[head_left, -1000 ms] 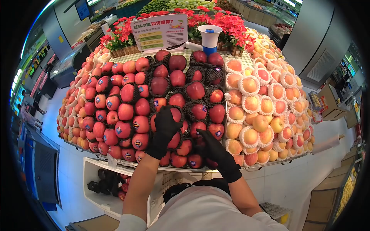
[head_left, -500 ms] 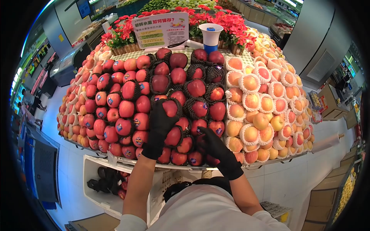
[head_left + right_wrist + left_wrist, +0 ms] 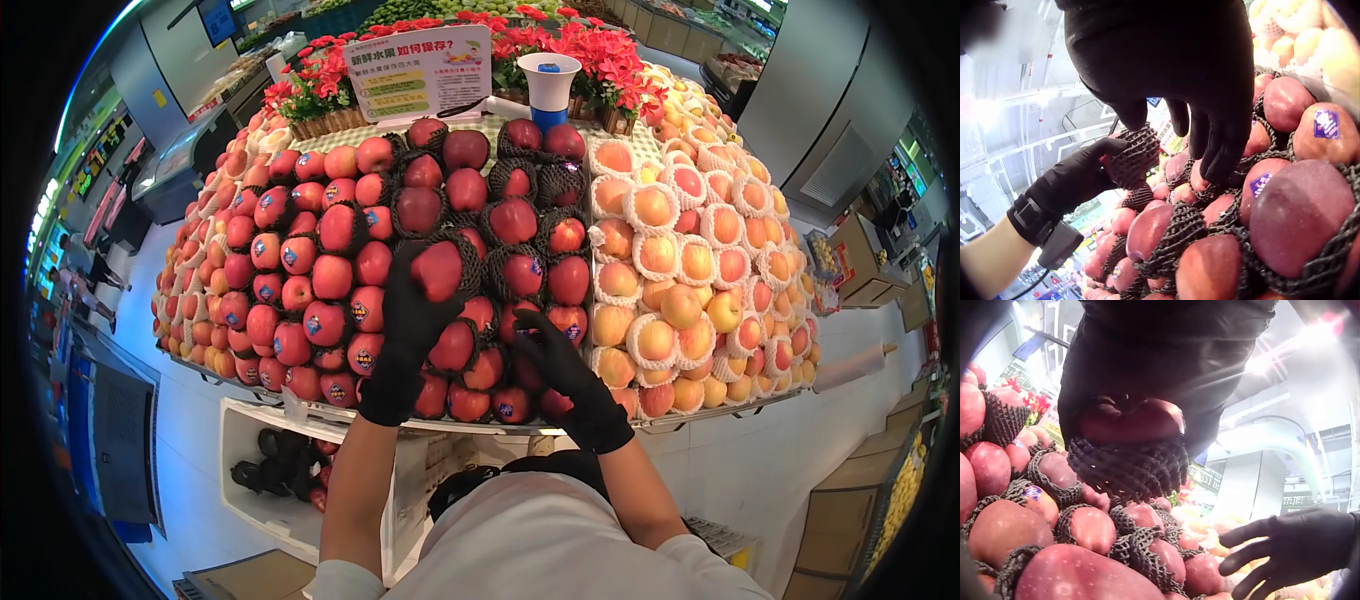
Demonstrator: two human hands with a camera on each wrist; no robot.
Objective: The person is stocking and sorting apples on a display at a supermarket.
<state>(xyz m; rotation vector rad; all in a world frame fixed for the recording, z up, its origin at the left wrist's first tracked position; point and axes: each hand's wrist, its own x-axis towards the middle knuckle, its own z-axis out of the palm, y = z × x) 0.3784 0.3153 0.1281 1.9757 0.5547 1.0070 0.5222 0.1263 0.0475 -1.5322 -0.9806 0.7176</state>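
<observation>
In the head view my black-gloved left hand holds a red apple above the pile of red apples. A black foam net wraps the lower part of that apple in the left wrist view, with the hand around its upper side. My right hand, also gloved in black, hovers low over the front right of the red apples. Its fingers are relaxed and spread, holding nothing, as the right wrist view shows. Beneath the hands lie netted apples, some bearing blue stickers.
Pale peach-coloured fruit in white nets fills the right side, beyond a divider. At the back stand a sign, red flowers and a white-and-blue megaphone. Below, a white bin contains black nets and apples.
My left hand has brought the apple up off the pile and slightly left, turning so the apple shows more. My right hand stays in nearly the same place, fingers loose.
</observation>
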